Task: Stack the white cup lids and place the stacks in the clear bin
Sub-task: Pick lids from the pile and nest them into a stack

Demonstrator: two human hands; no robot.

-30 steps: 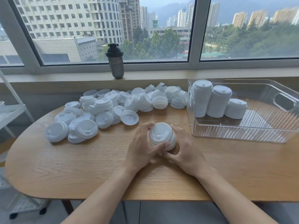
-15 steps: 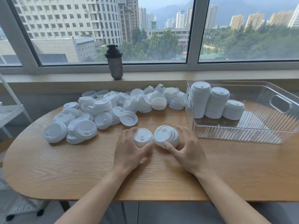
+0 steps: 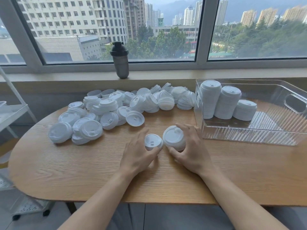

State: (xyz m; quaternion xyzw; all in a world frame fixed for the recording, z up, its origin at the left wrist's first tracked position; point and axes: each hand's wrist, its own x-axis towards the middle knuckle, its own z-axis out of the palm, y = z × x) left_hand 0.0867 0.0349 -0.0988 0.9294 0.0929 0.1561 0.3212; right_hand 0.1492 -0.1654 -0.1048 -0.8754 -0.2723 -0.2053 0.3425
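Since a second ago the one stack held between both hands has split in two: left hand (image 3: 138,156) now holds a single lid (image 3: 153,142), right hand (image 3: 191,150) holds a short stack (image 3: 174,140), and the two sit just beside each other, nearly touching

Left hand: fingers and thumb curled round the single lid, thumb at its 5 o'clock edge. Lid is white, round, raised rim, small sip tab near centre; top face tilted up toward the camera

Right hand: fingers wrapped over the far side of the short stack, thumb under its 6 o'clock edge. Stack is a few white nested lids, lying over so its long axis runs roughly from 10 to 4 o'clock, top face pointing up and toward 10 o'clock, at the single lid

Both are low over the wooden table (image 3: 83,171), near its front middle; can't tell whether they touch the surface

Loose lid pile (image 3: 116,110) spreads from 10 to 12 o'clock of the hands, lids lying at all angles, some partly nested

Clear bin (image 3: 274,128) at 2 o'clock of the hands holds three upright stacks (image 3: 228,102) along its left-rear side, tallest at left, shortest at right, tops facing up

Dark shaker bottle (image 3: 120,60) stands upright on the window sill at 12 o'clock
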